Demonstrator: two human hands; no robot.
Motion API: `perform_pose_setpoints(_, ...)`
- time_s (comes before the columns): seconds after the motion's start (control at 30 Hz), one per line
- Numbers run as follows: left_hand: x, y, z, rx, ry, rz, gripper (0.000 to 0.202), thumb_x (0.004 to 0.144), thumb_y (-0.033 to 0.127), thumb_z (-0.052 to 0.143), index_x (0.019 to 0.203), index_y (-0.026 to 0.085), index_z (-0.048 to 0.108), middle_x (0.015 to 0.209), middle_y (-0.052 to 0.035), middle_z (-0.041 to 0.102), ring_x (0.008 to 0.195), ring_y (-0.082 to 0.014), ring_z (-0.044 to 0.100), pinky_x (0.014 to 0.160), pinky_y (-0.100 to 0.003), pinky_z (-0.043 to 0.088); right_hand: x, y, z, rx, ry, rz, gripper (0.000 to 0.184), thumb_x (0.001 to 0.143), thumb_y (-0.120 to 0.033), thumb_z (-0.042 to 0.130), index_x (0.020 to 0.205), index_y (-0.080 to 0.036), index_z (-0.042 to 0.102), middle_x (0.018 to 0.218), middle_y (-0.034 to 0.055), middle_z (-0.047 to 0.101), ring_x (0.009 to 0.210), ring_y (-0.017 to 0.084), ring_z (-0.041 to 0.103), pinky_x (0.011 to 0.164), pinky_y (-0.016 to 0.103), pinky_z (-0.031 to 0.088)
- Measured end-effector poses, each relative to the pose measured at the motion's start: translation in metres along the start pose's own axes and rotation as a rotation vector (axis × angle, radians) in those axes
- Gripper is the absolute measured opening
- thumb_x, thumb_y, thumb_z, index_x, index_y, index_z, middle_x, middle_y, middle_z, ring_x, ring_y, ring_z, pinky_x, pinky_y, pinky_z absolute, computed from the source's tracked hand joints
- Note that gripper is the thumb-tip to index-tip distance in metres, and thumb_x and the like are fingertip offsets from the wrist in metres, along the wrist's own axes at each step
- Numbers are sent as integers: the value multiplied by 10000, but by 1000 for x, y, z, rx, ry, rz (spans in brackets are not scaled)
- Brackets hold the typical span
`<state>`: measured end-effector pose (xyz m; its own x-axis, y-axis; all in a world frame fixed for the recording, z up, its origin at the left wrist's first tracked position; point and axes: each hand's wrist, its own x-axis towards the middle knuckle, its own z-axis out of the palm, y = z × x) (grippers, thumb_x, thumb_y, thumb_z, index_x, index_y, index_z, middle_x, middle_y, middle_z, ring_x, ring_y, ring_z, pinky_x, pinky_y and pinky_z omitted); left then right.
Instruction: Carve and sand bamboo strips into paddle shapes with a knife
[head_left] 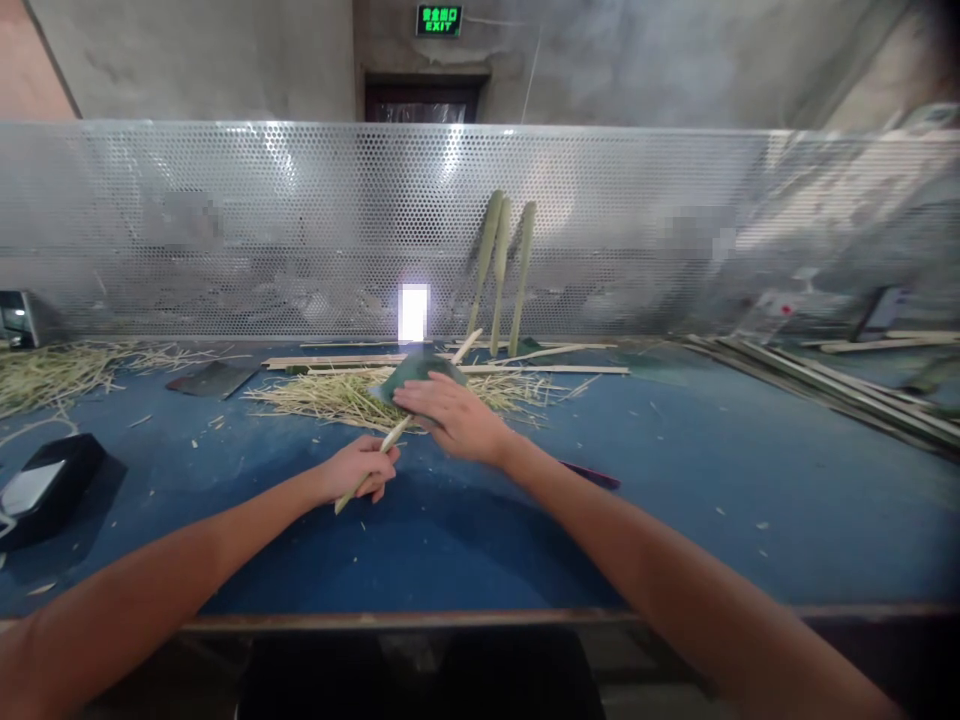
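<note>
My left hand [360, 470] is closed around the near end of a thin pale bamboo strip [390, 438] that slants up and away across the blue table [675, 480]. My right hand [450, 415] lies over the strip farther along, fingers pressed down on a dark green curved piece [412, 370]; what it grips underneath is hidden. A heap of pale bamboo shavings [337, 395] lies right behind both hands.
Three green bamboo slats [501, 270] lean on the perforated metal screen [225, 220]. Long flat strips [525, 368] lie behind the shavings, more [825, 385] at the right. A black box [45, 485] sits left, shavings [52, 370] far left, a dark flat blade [214, 378] beside them.
</note>
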<state>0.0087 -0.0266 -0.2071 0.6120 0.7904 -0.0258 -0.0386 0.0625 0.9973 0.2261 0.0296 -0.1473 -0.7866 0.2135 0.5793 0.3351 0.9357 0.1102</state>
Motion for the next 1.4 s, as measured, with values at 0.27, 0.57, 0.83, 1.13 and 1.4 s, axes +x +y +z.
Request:
perform_pose_setpoints(0.27,-2,8,6,8,-27,-3,411,907,297,646,563,175,457,383,137,365,316,-55,338,496,-229,474,-17,46,-1,-93,279,350,392,1006,-243,402,1351,-302,579,1295,26,669,1287,216,551,1151,567,342)
perform_pose_setpoints(0.57,0,-6,1,51,65,23,320,947,361,597,722,133,584,533,87,499,411,-57,457,481,-214,471,5,-41,13,85,-42,-24,409,1015,-282,422,1409,-244,526,1391,31,601,1349,160,484,1192,435,297)
perform_pose_setpoints(0.83,-2,6,7,30,13,21,380,899,283,646,581,178,467,375,139,370,309,-57,337,495,-233,478,-11,39,0,-83,166,199,375,996,-240,429,1322,-310,600,1312,-4,658,1295,189,546,1150,523,358)
perform_pose_setpoints(1.13,3,-6,-2,-7,45,24,252,950,366,588,893,124,629,718,24,612,543,-82,557,530,-233,506,-3,-6,20,10,93,221,398,1022,-284,400,1394,-253,538,1369,39,617,1343,204,496,1178,530,319)
perform_pose_setpoints(1.4,4,-12,-7,-10,77,17,262,946,355,592,1077,131,625,943,-43,659,725,-132,635,626,-285,557,2,-16,12,94,-38,-21,434,1027,-280,400,1457,-270,460,1435,9,557,1376,148,450,1197,439,295)
